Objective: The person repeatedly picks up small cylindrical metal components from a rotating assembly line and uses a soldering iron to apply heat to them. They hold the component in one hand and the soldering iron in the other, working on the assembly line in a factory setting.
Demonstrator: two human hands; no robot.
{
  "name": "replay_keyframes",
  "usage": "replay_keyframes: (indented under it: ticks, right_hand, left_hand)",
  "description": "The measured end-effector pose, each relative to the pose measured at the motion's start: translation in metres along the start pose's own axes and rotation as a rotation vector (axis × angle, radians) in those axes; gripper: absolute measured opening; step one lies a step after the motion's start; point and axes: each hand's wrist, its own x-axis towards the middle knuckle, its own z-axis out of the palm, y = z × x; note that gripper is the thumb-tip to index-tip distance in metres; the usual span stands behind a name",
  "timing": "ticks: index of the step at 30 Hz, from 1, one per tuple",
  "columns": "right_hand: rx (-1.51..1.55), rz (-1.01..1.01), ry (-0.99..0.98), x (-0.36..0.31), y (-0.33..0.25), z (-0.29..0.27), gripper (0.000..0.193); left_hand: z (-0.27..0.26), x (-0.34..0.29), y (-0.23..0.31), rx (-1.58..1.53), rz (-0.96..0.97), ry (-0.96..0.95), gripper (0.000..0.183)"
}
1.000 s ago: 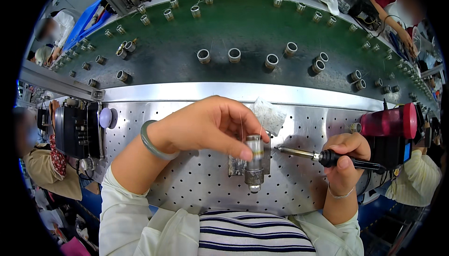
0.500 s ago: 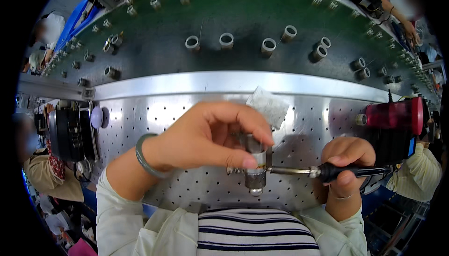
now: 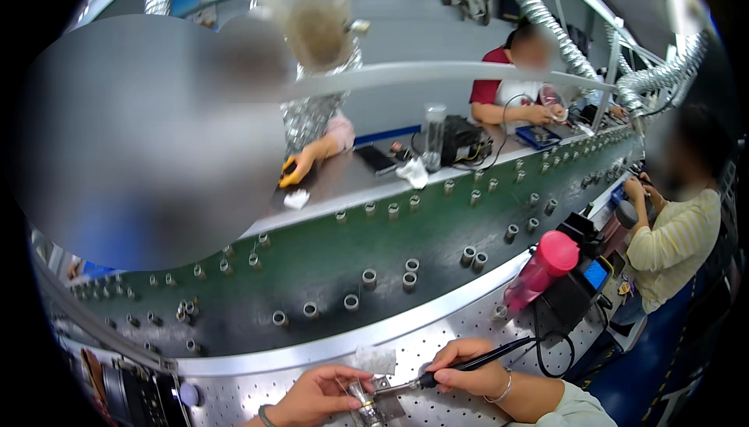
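Note:
At the lower edge my left hand [image 3: 312, 397] is closed on a small metal cylinder [image 3: 365, 408], with thumb and fingers around its upper part. A thin wire rises beside those fingers. My right hand [image 3: 466, 366] grips the black handle of a soldering iron [image 3: 491, 355], whose metal shaft points left to the cylinder. Whether the tip touches it I cannot tell. Just beyond the cylinder lies a pale square sheet [image 3: 377, 360] on the perforated metal table [image 3: 265, 384].
A green conveyor belt [image 3: 445, 310] carries several upright metal cylinders. To the right stand a pink bottle [image 3: 542, 271] and a black box with a blue screen [image 3: 596, 274], from which a cable loops. A lilac knob [image 3: 189, 394] sits at left. Other people work across the belt and at right.
The view has tilted up and turned, so my hands now appear lower and the far bench shows. The cylinder and soldering iron are still in my hands.

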Motion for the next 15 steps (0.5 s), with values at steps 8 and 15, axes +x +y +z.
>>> replay_keyframes:
  ticks: [8, 15]
  right_hand:
    - [-0.045, 0.047, 0.002, -0.004, -0.004, 0.003, 0.012]
    - [-0.086, 0.04, -0.012, -0.001, -0.003, 0.002, 0.016]
  left_hand:
    - [0.039, -0.011, 0.014, -0.123, 0.036, 0.036, 0.04]
    - [0.039, -0.01, 0.012, -0.119, 0.051, 0.086, 0.039]
